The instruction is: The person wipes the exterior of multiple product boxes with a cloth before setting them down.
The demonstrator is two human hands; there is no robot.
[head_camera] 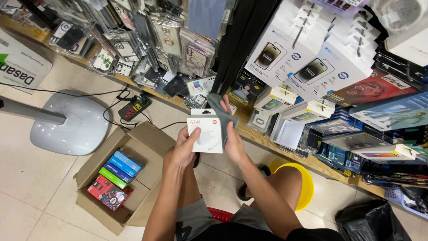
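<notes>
Left hand (183, 149) grips a small white cardboard box (206, 134); at three o'clock, right hand (232, 139) fingers press a grey-green cloth (220, 109) against it.

Open floor (40, 178) is left free at nine o'clock; passage is blocked by the cardboard box (147, 143) at seven, packed shelf (285, 134) at two.

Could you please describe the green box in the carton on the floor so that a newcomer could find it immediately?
Start at the open cardboard carton on the tiled floor, left of the person's left hand. Inside lies a slanted row of slim boxes. The green box is the only green one, between the blue boxes and the red package.
</notes>
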